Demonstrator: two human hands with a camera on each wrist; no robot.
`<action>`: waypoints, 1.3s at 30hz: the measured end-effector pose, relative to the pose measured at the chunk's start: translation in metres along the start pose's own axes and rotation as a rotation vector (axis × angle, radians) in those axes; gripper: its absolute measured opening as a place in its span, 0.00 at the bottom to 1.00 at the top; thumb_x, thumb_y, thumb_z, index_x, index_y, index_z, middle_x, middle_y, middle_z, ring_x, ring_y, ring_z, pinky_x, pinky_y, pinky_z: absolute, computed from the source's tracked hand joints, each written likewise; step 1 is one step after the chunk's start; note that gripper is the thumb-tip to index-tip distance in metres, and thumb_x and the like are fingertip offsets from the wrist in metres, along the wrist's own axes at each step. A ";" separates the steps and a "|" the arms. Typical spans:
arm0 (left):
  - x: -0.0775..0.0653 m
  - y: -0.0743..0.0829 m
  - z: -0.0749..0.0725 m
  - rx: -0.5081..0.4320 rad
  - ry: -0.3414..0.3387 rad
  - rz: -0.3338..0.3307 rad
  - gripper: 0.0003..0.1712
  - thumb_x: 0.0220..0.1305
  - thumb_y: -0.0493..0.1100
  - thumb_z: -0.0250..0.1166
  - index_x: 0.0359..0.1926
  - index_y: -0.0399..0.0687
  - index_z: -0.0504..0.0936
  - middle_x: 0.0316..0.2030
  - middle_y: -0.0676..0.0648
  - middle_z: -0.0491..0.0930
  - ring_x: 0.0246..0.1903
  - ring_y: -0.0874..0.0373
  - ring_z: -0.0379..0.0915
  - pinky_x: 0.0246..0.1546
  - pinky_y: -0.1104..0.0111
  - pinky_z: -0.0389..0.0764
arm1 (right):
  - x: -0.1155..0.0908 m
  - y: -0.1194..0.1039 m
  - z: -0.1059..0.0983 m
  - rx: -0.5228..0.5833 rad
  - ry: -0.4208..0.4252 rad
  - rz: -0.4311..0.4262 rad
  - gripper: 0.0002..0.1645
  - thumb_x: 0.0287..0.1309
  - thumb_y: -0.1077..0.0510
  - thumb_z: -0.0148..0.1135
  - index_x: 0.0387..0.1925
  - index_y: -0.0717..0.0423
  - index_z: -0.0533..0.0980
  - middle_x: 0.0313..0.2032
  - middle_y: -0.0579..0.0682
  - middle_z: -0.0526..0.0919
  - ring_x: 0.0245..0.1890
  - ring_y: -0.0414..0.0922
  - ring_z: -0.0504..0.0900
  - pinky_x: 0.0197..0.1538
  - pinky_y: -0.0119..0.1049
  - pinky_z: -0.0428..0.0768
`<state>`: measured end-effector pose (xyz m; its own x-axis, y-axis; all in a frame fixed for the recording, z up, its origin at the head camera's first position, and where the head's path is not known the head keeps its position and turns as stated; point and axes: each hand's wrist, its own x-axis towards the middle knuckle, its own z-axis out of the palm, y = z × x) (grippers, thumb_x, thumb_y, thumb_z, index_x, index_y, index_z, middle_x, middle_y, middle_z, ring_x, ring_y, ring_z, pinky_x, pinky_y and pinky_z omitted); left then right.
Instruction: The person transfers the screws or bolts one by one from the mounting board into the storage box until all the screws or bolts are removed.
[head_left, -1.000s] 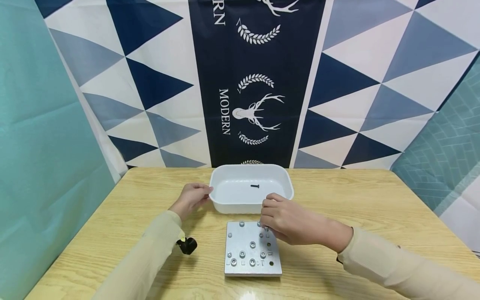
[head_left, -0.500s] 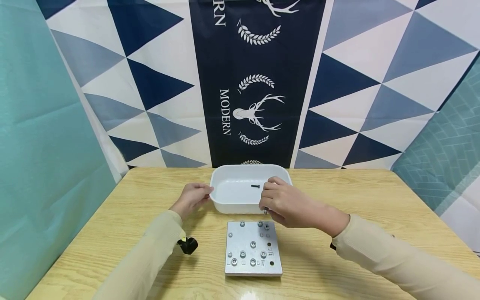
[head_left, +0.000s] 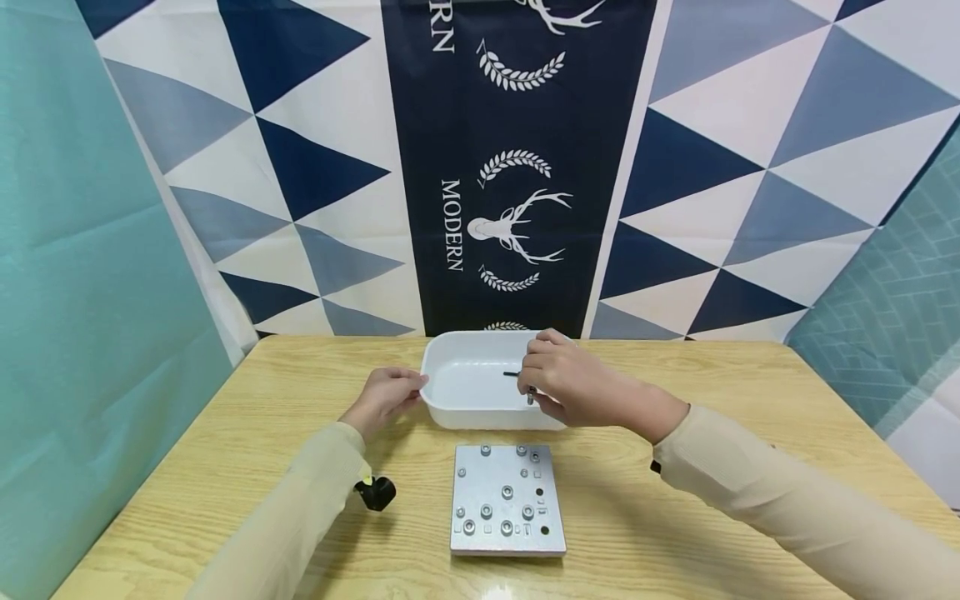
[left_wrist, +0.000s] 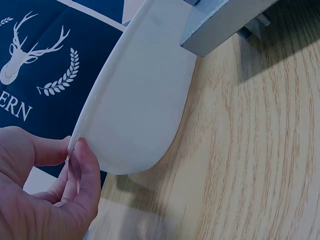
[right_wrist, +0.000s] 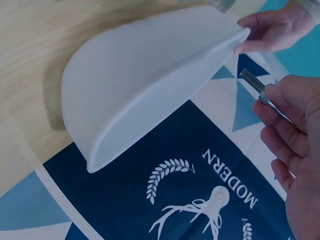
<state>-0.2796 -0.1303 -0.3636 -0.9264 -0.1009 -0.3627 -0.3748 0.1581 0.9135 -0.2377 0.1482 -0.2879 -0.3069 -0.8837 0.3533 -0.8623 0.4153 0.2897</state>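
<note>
In the head view, my left hand (head_left: 386, 398) holds the left end of a white plastic tray (head_left: 467, 419). Thumb and fingers pinch its rim in the left wrist view. My right hand (head_left: 572, 379) is over the tray's right side and pinches a silver bolt (right_wrist: 254, 82) between thumb and index finger. The bolt's threaded end points away from the fingertips in the right wrist view. Inside the tray lies a dark screw (head_left: 510, 373), partly covered by the right hand. In front of the tray sits a metal plate (head_left: 480, 492) carrying several bolts, with two bare holes near its right edge.
The wooden table (head_left: 300, 392) reaches back to a patterned cloth (head_left: 510, 167). A black device (head_left: 377, 493) hangs at the left wrist. In the left wrist view, threaded bolt ends (left_wrist: 262, 20) stick out beneath the plate.
My right hand has moved back from the plate's far right corner to over the tray, with the silver bolt in its fingers. The left hand has stayed at the rim.
</note>
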 end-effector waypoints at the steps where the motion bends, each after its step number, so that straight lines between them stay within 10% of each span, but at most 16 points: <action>1: 0.000 0.000 0.000 -0.003 -0.002 0.001 0.18 0.66 0.39 0.62 0.54 0.34 0.75 0.47 0.40 0.75 0.35 0.60 0.76 0.55 0.64 0.81 | 0.001 0.002 0.000 0.008 -0.004 0.009 0.10 0.42 0.65 0.71 0.28 0.50 0.81 0.27 0.42 0.83 0.34 0.42 0.73 0.51 0.41 0.72; 39: -0.002 0.001 0.000 -0.022 0.010 0.004 0.17 0.65 0.39 0.62 0.52 0.33 0.75 0.43 0.41 0.76 0.31 0.61 0.75 0.47 0.68 0.83 | 0.054 0.061 0.022 0.117 -0.124 0.172 0.05 0.48 0.64 0.68 0.28 0.51 0.83 0.27 0.43 0.84 0.34 0.42 0.73 0.43 0.39 0.66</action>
<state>-0.2781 -0.1297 -0.3624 -0.9277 -0.1097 -0.3569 -0.3698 0.1372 0.9189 -0.3158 0.1214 -0.2709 -0.4938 -0.8251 0.2747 -0.8320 0.5401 0.1269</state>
